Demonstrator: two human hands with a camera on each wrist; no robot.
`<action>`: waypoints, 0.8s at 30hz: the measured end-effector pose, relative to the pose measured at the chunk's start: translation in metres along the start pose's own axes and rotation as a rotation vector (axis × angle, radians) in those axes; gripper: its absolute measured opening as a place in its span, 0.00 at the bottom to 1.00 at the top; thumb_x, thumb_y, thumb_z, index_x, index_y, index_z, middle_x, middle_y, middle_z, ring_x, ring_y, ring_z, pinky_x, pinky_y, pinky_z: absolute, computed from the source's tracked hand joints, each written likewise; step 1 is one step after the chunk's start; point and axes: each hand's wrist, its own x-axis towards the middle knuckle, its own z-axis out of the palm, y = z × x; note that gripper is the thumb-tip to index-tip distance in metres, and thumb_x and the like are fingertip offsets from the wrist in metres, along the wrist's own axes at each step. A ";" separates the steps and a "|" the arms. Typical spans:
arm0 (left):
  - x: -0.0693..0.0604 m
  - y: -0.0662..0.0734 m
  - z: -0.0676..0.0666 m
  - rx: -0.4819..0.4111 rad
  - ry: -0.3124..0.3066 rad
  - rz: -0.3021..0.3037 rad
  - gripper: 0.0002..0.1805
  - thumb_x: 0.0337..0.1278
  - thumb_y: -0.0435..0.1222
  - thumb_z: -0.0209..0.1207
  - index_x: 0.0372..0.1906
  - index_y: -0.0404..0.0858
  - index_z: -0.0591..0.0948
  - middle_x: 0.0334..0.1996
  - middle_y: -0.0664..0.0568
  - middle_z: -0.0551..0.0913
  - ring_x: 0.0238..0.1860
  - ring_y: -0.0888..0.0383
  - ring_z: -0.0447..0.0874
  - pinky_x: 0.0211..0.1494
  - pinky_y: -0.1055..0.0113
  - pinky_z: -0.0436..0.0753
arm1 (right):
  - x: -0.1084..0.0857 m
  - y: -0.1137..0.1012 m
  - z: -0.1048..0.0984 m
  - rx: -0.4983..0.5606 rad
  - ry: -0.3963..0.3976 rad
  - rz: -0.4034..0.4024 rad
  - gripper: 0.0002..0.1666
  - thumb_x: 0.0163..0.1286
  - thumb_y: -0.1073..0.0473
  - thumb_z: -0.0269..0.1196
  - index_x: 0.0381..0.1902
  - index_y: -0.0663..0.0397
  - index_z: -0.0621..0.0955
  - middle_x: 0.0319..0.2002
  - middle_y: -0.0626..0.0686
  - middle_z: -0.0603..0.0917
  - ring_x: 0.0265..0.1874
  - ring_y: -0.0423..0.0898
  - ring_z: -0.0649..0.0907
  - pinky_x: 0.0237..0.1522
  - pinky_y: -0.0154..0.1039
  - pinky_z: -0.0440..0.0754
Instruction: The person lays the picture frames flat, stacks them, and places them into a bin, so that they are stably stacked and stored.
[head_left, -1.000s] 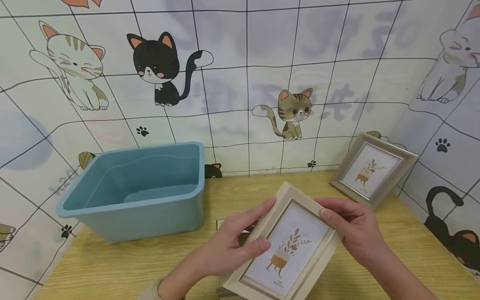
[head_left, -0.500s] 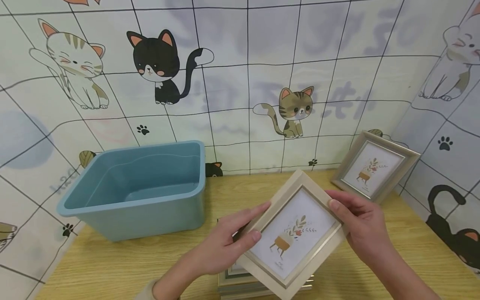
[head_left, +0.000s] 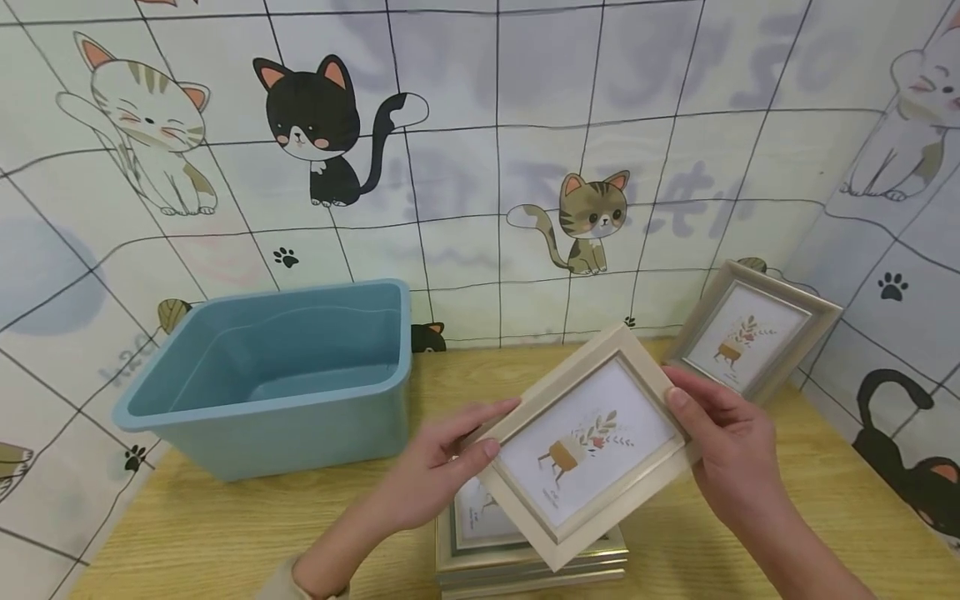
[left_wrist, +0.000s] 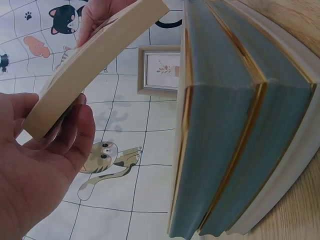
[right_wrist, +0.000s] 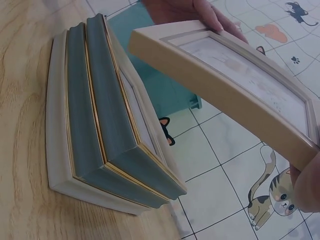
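A cream picture frame point(head_left: 558, 546) with a potted-plant print is held tilted above a stack of frames point(head_left: 480, 560). My left hand point(head_left: 423, 471) grips its left corner, thumb on the front and fingers behind. At the right edge my right hand point(head_left: 731, 446) pinches it the same way. In the left wrist view the held frame point(left_wrist: 90, 67) shows its plain side edge, with my left hand point(left_wrist: 45, 165) around one end. The right wrist view shows the stack point(right_wrist: 107, 115) with blue-grey and cream sides below the held frame point(right_wrist: 220, 90).
A blue plastic bin point(head_left: 277, 437) stands at the left on the wooden table point(head_left: 225, 533). Another picture frame point(head_left: 783, 292) leans at the back right, near the wall covering with printed cats point(head_left: 465, 167).
Both hands have raised the cream frame slightly and turned it so its long side lies flatter. More of the stack beneath shows. My left hand has shifted slightly left and up.
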 end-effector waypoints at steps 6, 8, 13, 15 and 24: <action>-0.001 0.000 -0.005 -0.028 0.104 0.014 0.20 0.73 0.24 0.55 0.65 0.24 0.76 0.59 0.34 0.81 0.51 0.53 0.85 0.49 0.58 0.86 | -0.004 -0.001 0.002 0.022 0.046 0.072 0.17 0.76 0.72 0.59 0.57 0.60 0.86 0.45 0.52 0.88 0.41 0.44 0.88 0.40 0.37 0.86; -0.001 0.000 -0.007 -0.008 0.169 0.035 0.17 0.71 0.24 0.56 0.61 0.23 0.79 0.55 0.33 0.83 0.48 0.55 0.87 0.46 0.59 0.87 | -0.006 0.002 0.003 0.032 0.065 0.107 0.17 0.76 0.71 0.59 0.57 0.57 0.86 0.45 0.51 0.88 0.41 0.44 0.87 0.40 0.38 0.87; 0.002 -0.003 -0.009 0.071 0.338 -0.022 0.14 0.67 0.24 0.61 0.54 0.25 0.85 0.45 0.37 0.88 0.35 0.62 0.83 0.36 0.70 0.82 | -0.011 0.014 0.003 0.007 0.066 0.241 0.17 0.79 0.66 0.58 0.56 0.45 0.87 0.47 0.48 0.87 0.42 0.44 0.87 0.40 0.40 0.87; 0.004 -0.005 -0.009 0.088 0.398 -0.081 0.12 0.67 0.25 0.62 0.53 0.27 0.86 0.43 0.39 0.88 0.32 0.62 0.80 0.34 0.71 0.78 | -0.012 0.019 0.004 -0.021 0.058 0.300 0.17 0.79 0.64 0.59 0.55 0.40 0.87 0.46 0.47 0.87 0.42 0.44 0.86 0.40 0.40 0.87; 0.011 -0.018 -0.008 0.177 0.677 -0.325 0.07 0.64 0.28 0.65 0.41 0.36 0.91 0.32 0.48 0.86 0.29 0.59 0.75 0.32 0.70 0.74 | -0.024 0.034 0.005 -0.187 0.017 0.453 0.16 0.77 0.64 0.61 0.57 0.42 0.84 0.44 0.52 0.88 0.39 0.48 0.88 0.38 0.43 0.87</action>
